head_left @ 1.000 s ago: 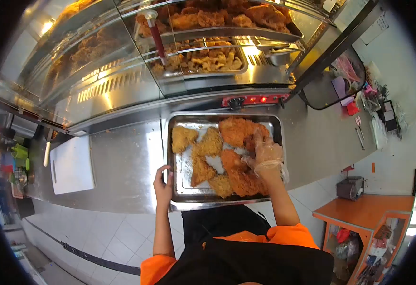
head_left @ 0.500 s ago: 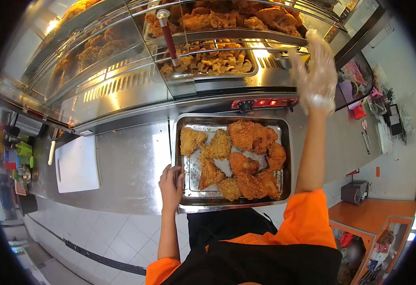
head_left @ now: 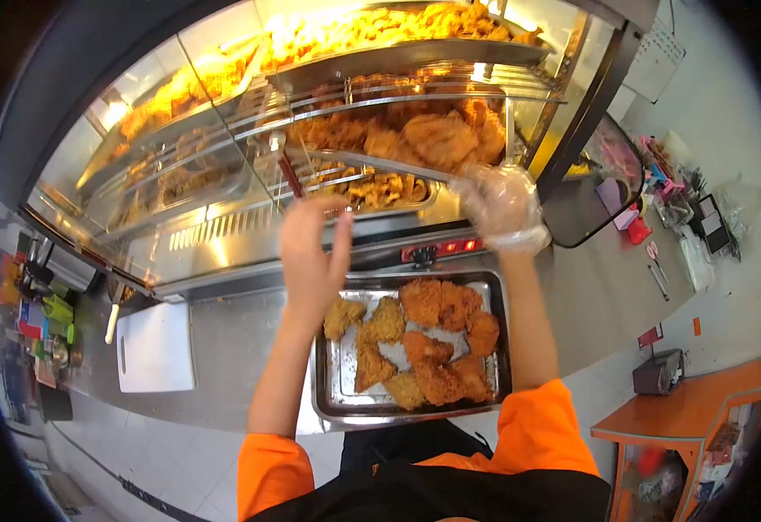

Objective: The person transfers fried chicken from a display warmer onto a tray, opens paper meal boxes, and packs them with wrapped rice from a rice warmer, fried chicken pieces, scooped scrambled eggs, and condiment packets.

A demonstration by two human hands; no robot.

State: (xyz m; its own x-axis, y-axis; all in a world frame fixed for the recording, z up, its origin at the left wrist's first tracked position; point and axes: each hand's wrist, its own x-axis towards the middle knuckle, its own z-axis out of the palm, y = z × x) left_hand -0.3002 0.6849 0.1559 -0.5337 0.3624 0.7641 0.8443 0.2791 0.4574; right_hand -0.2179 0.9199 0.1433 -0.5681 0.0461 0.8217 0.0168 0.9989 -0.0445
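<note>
My bare left hand (head_left: 309, 252) is raised in front of the warmer's glass, blurred. Its thumb stands apart from the fingers, and it holds nothing I can see. Just beyond it is a dark red handle (head_left: 291, 174) on the glass. My right hand (head_left: 507, 209), in a clear plastic glove, is closed at the front right corner of a metal tray (head_left: 389, 165) on the middle level. Fried chicken (head_left: 441, 139) fills that tray. Below my forearms, a deep metal pan (head_left: 321, 383) holds pale chicken pieces (head_left: 372, 361) and redder ones (head_left: 441, 344).
The heated display case has an upper tray (head_left: 415, 59) and a lower tray of small fried pieces (head_left: 385, 190). Red-lit controls (head_left: 441, 251) line its base. A white cutting board (head_left: 156, 348) and a knife (head_left: 113, 322) lie left; scissors (head_left: 653, 252) lie right.
My left hand has left the pan's edge and risen to the glass. My right hand has moved left and closed on the chicken tray's corner. The view has tilted upward.
</note>
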